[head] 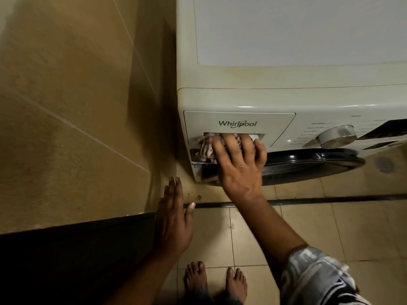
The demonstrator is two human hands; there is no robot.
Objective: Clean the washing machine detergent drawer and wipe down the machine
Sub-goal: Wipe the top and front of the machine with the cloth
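Head view: the washing machine (286, 36) is seen from above, set close beside a tiled wall (66, 106). Its detergent drawer (198, 122) sits at the upper left of the front panel and appears to be pushed in flush. The right hand (240, 166) is laid against the drawer's handle recess, while the left hand (174, 219) is held flat and empty, fingers straight, lower down near the wall. A striped cloth (206, 148) is bunched under the right hand and is pressed into the recess by spread, nearly straight fingers, not clenched in a fist.

The step in hand is judged to be the wiping of that recess. It would be done best if the cloth were worked by the fingertips into the corners and drawn along the full length, where residue is likely to be lodged. Pressure should be kept moderate. The dial (337, 136), further right on the panel, should be left untouched. Whether the drawer's inside has been cleaned cannot be told.
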